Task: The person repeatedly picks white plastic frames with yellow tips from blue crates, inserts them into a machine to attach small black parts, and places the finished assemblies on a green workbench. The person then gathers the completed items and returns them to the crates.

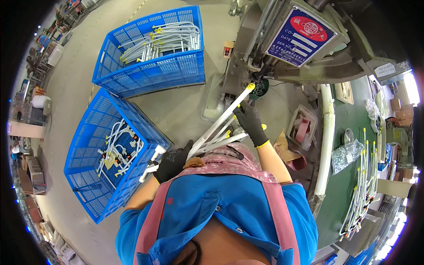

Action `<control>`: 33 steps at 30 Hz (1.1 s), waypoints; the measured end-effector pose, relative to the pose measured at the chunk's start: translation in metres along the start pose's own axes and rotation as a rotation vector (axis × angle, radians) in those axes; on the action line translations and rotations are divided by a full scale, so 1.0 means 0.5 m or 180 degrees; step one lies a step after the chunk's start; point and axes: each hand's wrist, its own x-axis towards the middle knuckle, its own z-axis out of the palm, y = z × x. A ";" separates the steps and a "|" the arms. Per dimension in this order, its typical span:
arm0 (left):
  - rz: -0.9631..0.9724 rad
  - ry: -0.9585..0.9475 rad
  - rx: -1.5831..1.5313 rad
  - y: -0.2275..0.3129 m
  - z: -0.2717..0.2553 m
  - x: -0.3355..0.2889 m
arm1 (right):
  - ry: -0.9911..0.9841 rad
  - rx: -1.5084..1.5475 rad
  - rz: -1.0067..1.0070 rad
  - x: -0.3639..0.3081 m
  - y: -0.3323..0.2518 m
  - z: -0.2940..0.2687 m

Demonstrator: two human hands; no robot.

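A white tube frame [221, 120] slants up from my lap, its yellow-capped end just below the head of a machine [269, 57]. In a black glove, my left hand [173, 162] is closed round the frame's lower end, beside a white fitting [157, 152]. My right hand [250, 122], gloved too, is closed at the upper part of the tube, below the yellow cap [251, 86]. More white tubes with yellow ends lie under it across my pink apron [225, 161]; how they join is partly hidden.
Two blue crates stand at the left; the far crate [150, 73] holds many white tubes, the near crate [95, 194] several with black fittings. At the right, a green table [329, 221] bears white tube frames [362, 185] and a plastic bag [346, 157]. A bin [302, 128] stands beside the machine.
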 end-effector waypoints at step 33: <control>0.0780 0.0558 0.1734 0.097 -0.188 0.092 | 0.1167 0.0185 -0.0432 0.091 -0.025 -0.102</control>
